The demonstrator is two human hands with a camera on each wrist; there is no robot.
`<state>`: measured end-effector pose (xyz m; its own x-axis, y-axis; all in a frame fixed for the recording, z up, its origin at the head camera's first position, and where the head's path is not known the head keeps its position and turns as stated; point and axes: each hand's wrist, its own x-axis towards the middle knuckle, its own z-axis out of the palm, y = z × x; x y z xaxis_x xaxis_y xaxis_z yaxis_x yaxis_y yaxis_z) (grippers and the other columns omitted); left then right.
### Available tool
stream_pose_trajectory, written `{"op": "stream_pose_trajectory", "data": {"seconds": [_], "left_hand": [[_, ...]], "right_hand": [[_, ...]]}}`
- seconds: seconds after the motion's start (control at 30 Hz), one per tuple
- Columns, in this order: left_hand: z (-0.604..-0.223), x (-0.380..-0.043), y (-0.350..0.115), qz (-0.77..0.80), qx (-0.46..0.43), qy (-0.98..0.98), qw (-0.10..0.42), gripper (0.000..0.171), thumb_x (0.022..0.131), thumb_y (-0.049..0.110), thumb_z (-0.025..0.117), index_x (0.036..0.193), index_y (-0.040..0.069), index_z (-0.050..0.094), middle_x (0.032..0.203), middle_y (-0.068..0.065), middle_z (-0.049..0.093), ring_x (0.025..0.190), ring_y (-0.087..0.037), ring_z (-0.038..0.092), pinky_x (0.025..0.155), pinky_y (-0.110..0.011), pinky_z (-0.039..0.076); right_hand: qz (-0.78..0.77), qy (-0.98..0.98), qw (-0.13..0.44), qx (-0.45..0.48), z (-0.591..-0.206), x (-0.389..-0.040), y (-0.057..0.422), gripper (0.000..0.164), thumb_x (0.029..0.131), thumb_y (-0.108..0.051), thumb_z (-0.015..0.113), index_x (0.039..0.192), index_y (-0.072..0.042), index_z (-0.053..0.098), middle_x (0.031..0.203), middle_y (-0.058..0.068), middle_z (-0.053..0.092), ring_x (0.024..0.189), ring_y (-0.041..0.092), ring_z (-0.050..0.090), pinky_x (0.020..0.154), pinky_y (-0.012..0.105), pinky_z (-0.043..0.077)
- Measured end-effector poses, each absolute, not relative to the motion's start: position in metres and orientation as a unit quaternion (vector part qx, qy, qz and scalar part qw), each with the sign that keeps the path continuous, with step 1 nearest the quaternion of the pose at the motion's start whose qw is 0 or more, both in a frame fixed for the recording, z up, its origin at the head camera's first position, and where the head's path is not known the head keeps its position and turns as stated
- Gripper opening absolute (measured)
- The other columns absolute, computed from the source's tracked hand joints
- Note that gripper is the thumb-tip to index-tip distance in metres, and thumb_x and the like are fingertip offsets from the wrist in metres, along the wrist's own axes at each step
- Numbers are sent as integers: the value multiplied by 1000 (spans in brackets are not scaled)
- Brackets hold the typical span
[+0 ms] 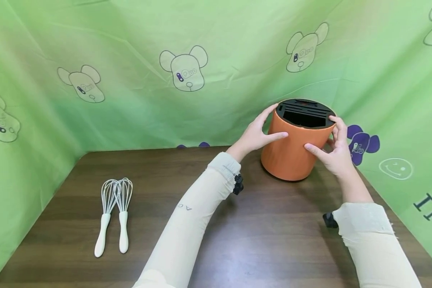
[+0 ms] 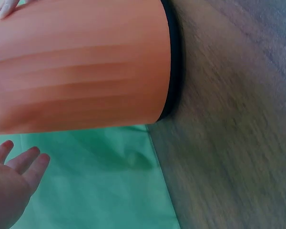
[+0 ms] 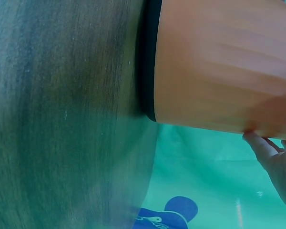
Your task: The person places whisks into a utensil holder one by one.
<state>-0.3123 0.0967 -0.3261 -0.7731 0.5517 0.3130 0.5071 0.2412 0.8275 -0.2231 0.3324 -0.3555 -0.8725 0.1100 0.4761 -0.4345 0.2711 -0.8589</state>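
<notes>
Pale sleeves are nearest to me, the left sleeve (image 1: 187, 224) at the bottom middle of the frame and the right sleeve (image 1: 375, 236) at the lower right. From far off I see the orange holder (image 1: 291, 154) standing on the table (image 1: 273, 236) at the upper right of the frame, between two hands. Its black top (image 1: 307, 111) has slots in it.

My left hand (image 1: 253, 134) has its fingers spread, with its thumb in front. In the left wrist view some of those fingers are apart from the holder, so I think its hold is weak. My right hand (image 1: 336, 154) bends its fingers at the right side, with its thumb on the front. I can't tell how hard it presses.

If one hand pushes more, the holder could tip, since both hands are high up. Its side looks smooth, so fingers could slip. The green cloth (image 1: 230, 80) hangs close behind and could get bumped or caught. Two whisks (image 1: 102, 234) lie at the lower left, well apart, so I don't fear for them.
</notes>
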Motion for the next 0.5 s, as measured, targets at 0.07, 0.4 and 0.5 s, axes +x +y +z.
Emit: {"op": "stream_pose_trajectory", "data": {"seconds": [0.07,0.4,0.5], "left_hand": [[-325,-315,94,513,336,790,17,87,87,41,75,156,40,22,161,18,25,149,-13,30,120,-27,30],[-327,-319,95,530,349,771,57,83,90,36,73,156,39,22,160,15,29,147,-3,30,116,-24,35],[-328,-319,98,539,352,762,68,85,90,34,73,156,40,20,160,14,29,146,0,29,114,-23,38]], "right_hand": [[595,-764,225,107,-356,-225,331,94,82,11,70,152,-30,23,156,5,36,113,10,51,87,7,46],[580,-776,220,110,-356,-222,332,96,83,11,70,153,-32,19,156,7,34,115,5,52,89,7,45],[583,-774,214,122,-354,-222,334,97,83,12,69,153,-31,17,155,9,33,114,4,53,89,6,45]]}}
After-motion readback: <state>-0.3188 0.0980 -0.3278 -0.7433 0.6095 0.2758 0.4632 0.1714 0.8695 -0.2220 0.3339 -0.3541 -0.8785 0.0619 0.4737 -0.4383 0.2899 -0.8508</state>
